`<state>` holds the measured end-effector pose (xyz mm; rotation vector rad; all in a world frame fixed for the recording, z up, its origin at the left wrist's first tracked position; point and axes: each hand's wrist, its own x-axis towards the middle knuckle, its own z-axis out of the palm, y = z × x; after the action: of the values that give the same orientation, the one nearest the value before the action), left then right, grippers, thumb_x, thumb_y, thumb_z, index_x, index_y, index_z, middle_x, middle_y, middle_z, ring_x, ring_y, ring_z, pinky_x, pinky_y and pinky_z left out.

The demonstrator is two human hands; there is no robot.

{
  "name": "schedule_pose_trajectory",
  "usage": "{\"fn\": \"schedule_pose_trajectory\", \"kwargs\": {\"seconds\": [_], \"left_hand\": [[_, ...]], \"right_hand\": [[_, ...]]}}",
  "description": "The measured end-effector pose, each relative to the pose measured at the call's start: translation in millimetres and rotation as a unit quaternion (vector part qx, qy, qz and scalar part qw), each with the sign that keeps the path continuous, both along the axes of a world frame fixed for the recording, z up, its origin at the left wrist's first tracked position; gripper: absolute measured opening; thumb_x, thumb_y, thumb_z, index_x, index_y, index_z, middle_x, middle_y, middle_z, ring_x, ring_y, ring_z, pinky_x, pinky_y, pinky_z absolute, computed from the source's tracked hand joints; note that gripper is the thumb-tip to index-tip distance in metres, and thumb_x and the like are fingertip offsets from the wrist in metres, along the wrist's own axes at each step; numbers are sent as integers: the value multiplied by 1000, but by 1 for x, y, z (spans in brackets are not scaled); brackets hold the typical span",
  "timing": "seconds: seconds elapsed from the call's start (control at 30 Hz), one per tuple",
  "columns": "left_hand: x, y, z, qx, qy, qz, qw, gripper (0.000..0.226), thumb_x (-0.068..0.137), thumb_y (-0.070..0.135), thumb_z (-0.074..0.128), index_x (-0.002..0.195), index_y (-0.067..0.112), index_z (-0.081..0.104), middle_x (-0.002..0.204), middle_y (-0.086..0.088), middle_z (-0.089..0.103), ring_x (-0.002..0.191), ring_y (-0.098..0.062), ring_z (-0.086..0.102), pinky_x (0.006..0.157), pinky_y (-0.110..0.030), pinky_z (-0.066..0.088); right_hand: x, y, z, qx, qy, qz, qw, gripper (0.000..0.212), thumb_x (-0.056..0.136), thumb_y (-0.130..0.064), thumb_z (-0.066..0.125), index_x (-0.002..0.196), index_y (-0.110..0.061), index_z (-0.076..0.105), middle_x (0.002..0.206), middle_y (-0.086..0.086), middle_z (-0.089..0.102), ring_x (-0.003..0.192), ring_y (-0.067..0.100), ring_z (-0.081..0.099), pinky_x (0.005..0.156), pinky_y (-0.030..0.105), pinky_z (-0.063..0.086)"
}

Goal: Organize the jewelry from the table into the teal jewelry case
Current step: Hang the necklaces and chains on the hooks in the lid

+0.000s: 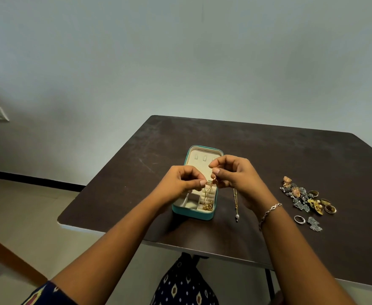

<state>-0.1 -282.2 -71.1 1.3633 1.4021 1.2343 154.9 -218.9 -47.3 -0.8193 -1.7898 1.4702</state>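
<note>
The teal jewelry case (192, 213) lies open on the dark table (268, 155), cream lining showing, lid tilted back. Over it my left hand (183, 181) and my right hand (235, 175) both pinch a thin gold chain (209, 190) between fingertips. The chain drops into the case's right compartment, where gold pieces lie bunched. A second strand with a pearl pendant (236, 216) hangs from under my right hand onto the table, right of the case. A heap of earrings and rings (306, 199) lies at the right.
A silver ring (299, 219) and a silver earring (314, 223) lie apart from the heap near the table's front edge. A bracelet is on my right wrist. A wooden bar crosses the floor at lower left. The wall stands behind the table.
</note>
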Motion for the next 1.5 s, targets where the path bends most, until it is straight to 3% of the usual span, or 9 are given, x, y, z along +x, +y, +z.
{"fn": "schedule_pose_trajectory", "kwargs": {"seconds": [0.37,0.53,0.67,0.8,1.13,1.5], "left_hand": [[-11,0,7,-20,-66,43,997,6,88,8,57,84,8,61,69,-2,69,70,-14,66,71,-28,51],[-9,-3,13,-15,-91,65,994,9,88,4,56,80,7,61,63,-3,60,56,-10,61,60,-23,56],[-9,-3,15,-19,-98,80,992,8,88,6,55,82,6,61,61,-2,57,52,-10,54,56,-25,56],[-8,-5,17,-15,-118,99,988,10,90,7,52,83,8,59,61,-4,61,49,-10,49,48,-22,50],[-9,-7,22,22,-198,113,973,12,95,10,43,87,10,50,88,-11,73,53,-12,60,46,-21,47],[-12,-8,25,23,-237,175,955,7,90,9,52,87,15,56,103,-1,70,58,-13,59,38,-16,35]], "right_hand": [[1,2,-17,-156,53,-1,986,22,91,4,42,84,-9,58,74,9,60,61,12,67,56,22,51],[3,3,-21,-227,105,4,968,23,90,6,40,84,-4,59,65,5,57,53,11,63,53,21,52],[6,4,-22,-245,121,16,962,14,86,5,49,88,0,63,71,8,60,57,11,62,56,20,54],[7,4,-23,-236,101,19,966,21,79,15,53,91,2,63,76,10,63,62,12,65,60,21,57],[9,3,-26,-238,75,20,968,25,79,19,50,90,0,62,71,10,70,63,16,67,58,23,57],[15,2,-23,-269,123,5,955,20,81,14,50,89,-2,60,67,7,67,54,11,61,52,20,54]]}}
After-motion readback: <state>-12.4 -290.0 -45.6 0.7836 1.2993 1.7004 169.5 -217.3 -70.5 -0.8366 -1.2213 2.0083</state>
